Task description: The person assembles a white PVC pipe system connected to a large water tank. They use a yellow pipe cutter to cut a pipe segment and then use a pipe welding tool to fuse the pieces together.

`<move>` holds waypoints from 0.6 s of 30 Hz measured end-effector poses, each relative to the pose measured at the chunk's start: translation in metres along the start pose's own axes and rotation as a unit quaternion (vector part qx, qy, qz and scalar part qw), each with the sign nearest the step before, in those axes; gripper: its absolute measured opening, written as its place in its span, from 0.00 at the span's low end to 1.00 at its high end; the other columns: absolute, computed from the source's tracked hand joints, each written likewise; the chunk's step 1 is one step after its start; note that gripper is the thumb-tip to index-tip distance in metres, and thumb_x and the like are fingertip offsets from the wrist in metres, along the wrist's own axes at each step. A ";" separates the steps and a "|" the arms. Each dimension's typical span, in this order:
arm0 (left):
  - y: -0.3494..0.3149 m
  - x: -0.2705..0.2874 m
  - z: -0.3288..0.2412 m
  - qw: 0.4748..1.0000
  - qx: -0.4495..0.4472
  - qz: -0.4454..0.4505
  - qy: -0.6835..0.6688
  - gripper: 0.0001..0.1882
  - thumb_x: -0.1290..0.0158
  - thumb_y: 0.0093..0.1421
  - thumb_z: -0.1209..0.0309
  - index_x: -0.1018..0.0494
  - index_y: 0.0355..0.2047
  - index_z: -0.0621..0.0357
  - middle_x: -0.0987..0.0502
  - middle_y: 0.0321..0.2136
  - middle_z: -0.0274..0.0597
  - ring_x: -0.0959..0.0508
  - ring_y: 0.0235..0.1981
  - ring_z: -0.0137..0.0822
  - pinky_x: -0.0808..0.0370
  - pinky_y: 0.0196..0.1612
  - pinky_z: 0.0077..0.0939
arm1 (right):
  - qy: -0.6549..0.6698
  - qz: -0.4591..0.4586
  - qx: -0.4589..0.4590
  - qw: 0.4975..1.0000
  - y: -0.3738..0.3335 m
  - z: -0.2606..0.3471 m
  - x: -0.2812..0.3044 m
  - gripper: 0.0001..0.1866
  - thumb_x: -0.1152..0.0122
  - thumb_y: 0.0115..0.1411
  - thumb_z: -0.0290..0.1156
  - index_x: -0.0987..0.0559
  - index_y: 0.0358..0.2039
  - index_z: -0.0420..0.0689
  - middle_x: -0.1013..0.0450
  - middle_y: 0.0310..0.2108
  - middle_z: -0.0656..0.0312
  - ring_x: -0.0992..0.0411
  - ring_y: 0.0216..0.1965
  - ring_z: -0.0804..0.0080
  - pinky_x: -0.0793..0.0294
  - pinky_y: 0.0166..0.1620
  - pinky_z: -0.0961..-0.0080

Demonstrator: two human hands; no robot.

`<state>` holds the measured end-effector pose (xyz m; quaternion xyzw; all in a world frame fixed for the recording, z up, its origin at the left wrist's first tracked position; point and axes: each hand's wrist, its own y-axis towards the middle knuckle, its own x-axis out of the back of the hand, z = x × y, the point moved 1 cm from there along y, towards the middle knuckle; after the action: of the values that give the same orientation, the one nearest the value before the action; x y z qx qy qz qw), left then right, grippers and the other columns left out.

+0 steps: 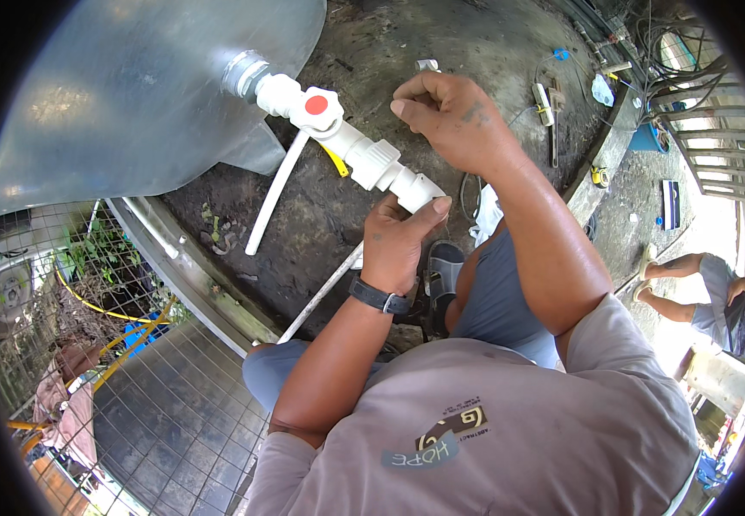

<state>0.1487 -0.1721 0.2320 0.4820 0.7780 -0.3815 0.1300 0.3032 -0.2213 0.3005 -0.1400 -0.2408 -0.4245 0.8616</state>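
Observation:
My left hand (397,242) is closed round the white elbow fitting (417,191) at the lower end of a white plastic pipe assembly, thumb on its near side. Up the line from the elbow sit a white union (375,163) and a white valve (319,110) with a red disc on its knob. The line joins a large silvery metal tank (132,95) through a grey threaded fitting (244,74). My right hand (457,119) hovers above and right of the elbow, apart from the pipe. Its fingers are curled with thumb and forefinger together; anything between them is hidden.
A white pipe (276,196) slants below the valve. Wire mesh (144,370) stands at the left. On the ground at right lie a yellow tape roll (600,177), a long metal tool (553,138) and a white plastic bag (485,213). Another person (715,284) is at the far right.

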 end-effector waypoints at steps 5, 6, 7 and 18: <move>0.005 0.004 -0.005 0.999 0.011 -0.009 -0.038 0.20 0.37 0.57 0.69 0.29 0.45 0.65 0.23 0.40 0.42 0.21 0.40 0.32 0.22 0.44 0.28 | -0.055 0.075 -0.048 0.995 -0.006 0.012 0.008 0.17 0.36 0.58 0.40 0.19 0.38 0.37 0.25 0.25 0.60 0.31 0.25 0.77 0.32 0.30 0.73; 0.004 0.003 -0.006 0.999 0.011 -0.009 -0.049 0.19 0.37 0.57 0.69 0.29 0.45 0.64 0.23 0.39 0.41 0.21 0.40 0.32 0.22 0.43 0.28 | -0.082 0.097 -0.056 0.990 -0.009 0.013 0.008 0.18 0.36 0.58 0.41 0.19 0.37 0.37 0.25 0.25 0.59 0.30 0.26 0.76 0.32 0.30 0.72; 0.003 0.003 -0.006 0.998 0.011 -0.010 -0.060 0.19 0.37 0.57 0.69 0.29 0.45 0.64 0.22 0.39 0.41 0.21 0.39 0.31 0.23 0.43 0.28 | -0.108 0.129 -0.067 0.984 -0.013 0.014 0.008 0.19 0.36 0.56 0.42 0.19 0.36 0.36 0.24 0.25 0.56 0.28 0.26 0.72 0.30 0.31 0.70; 0.005 0.003 -0.002 0.998 0.000 0.004 -0.057 0.19 0.39 0.60 0.67 0.30 0.46 0.63 0.23 0.40 0.40 0.22 0.40 0.30 0.23 0.44 0.27 | -0.127 0.219 -0.055 0.966 -0.015 0.004 0.001 0.20 0.32 0.53 0.43 0.20 0.30 0.35 0.25 0.22 0.57 0.28 0.25 0.73 0.31 0.28 0.72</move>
<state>0.1516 -0.1680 0.2293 0.4622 0.7674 -0.4081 0.1759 0.2902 -0.2289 0.3049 -0.2894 -0.2878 -0.2168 0.8868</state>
